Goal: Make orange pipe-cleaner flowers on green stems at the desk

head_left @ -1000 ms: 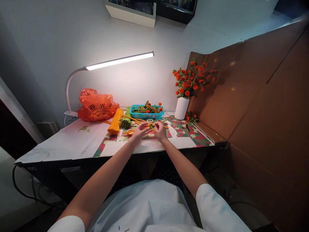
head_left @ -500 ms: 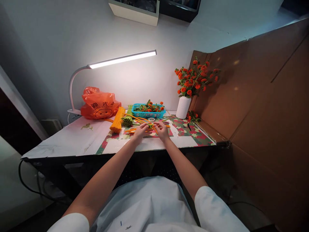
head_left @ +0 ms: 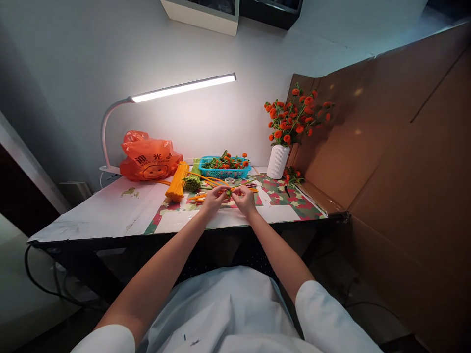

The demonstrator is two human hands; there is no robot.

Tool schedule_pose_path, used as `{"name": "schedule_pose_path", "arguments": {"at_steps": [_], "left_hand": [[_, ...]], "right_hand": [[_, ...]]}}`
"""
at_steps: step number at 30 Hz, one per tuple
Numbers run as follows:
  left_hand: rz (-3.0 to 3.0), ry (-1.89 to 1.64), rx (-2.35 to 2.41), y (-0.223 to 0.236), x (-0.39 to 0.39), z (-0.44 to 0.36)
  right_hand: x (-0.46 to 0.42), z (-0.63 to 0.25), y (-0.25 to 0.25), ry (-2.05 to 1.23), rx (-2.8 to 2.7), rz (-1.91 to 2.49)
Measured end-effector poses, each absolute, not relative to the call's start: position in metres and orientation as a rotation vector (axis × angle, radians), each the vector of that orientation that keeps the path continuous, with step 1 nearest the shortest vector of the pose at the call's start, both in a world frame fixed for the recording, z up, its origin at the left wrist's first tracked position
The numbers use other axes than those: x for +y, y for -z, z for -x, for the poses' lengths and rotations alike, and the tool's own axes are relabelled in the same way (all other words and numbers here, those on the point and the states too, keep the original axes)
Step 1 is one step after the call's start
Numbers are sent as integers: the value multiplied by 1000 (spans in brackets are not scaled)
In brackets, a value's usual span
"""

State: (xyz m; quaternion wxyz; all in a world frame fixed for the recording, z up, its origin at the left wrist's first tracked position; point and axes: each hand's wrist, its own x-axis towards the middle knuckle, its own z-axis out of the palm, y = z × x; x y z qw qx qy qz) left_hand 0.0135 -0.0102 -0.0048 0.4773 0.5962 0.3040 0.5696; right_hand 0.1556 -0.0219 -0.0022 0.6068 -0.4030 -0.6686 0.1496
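Note:
My left hand (head_left: 213,200) and my right hand (head_left: 244,198) meet over the patterned mat (head_left: 279,196) near the table's front edge. Both pinch a small green and orange pipe-cleaner piece (head_left: 228,192) between their fingertips. Loose orange pipe cleaners (head_left: 206,197) lie on the mat just behind my hands. A bundle of orange pipe cleaners (head_left: 177,181) and a green bundle (head_left: 193,182) lie to the left.
A blue basket (head_left: 224,171) of orange flowers stands behind my hands. A white vase (head_left: 277,162) of orange flowers is at the back right, an orange plastic bag (head_left: 149,156) at the back left. A lamp (head_left: 176,89) hangs over the table. Brown cardboard (head_left: 386,147) walls the right side.
My hands have stayed together on the small piece, with only slight turning of the fingers. The view has shifted a little.

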Motion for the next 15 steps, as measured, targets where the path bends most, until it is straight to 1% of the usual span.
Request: {"name": "schedule_pose_path", "arguments": {"at_steps": [7,15], "left_hand": [[-1490,-1431,735,4,-10,-14],[-1562,-1429,748,2,-15,-15]], "right_hand": [[-19,-156,3,-449,-1535,958],[-20,-155,4,-356,-1511,1032]]}}
